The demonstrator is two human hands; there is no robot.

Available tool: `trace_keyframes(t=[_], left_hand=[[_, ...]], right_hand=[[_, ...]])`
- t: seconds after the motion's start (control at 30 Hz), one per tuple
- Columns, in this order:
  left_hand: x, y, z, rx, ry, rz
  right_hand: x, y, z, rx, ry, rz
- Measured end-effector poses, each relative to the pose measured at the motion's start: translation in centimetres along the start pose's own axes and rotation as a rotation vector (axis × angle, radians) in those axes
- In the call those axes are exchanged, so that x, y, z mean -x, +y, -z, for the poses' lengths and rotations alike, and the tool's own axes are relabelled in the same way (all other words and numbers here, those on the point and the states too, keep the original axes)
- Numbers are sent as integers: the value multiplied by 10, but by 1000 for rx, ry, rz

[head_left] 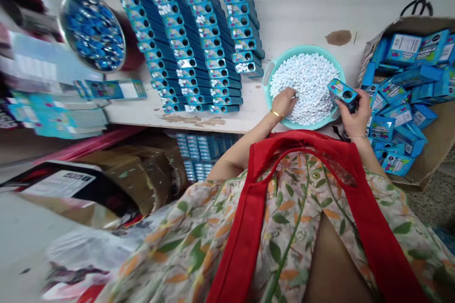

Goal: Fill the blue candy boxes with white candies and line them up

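Note:
A teal basin full of small white pellets sits on the white table. My left hand rests in the pellets at the basin's near-left side, fingers curled into them. My right hand grips a small blue box with a round hole in its top, held over the basin's right rim.
Rows of the same blue boxes stand on the table left of the basin. A cardboard carton of flat blue boxes lies at the right. Scissors lie at the far right. A round tin of blue pieces sits at the left.

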State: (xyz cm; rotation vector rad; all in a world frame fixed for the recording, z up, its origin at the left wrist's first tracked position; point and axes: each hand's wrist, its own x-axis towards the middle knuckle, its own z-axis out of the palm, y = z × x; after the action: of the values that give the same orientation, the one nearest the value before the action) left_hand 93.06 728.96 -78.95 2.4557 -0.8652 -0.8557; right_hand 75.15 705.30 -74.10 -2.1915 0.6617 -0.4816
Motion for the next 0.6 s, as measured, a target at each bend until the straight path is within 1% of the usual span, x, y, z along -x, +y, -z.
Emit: trace_keyframes(t=[0.07, 0.13, 0.23, 0.3, 0.37, 0.5, 0.6], left_hand=[[-2, -5, -3, 95, 29, -23], [2, -16, 3, 162, 56, -69], [16, -28, 23, 192, 77, -173], [26, -26, 43, 173, 84, -264], [35, -15, 67, 137, 99, -349], [48, 21, 114, 9, 100, -479], [53, 50, 137, -144, 76, -519]], right_hand=[[2, 0, -2, -21, 4, -22], [5, 0, -3, -29, 5, -27], [6, -1, -2, -2, -5, -14], [7, -3, 0, 32, -23, 16], [6, -5, 1, 62, -59, 59], [5, -13, -3, 94, -148, 150], [6, -20, -11, 106, -180, 204]])
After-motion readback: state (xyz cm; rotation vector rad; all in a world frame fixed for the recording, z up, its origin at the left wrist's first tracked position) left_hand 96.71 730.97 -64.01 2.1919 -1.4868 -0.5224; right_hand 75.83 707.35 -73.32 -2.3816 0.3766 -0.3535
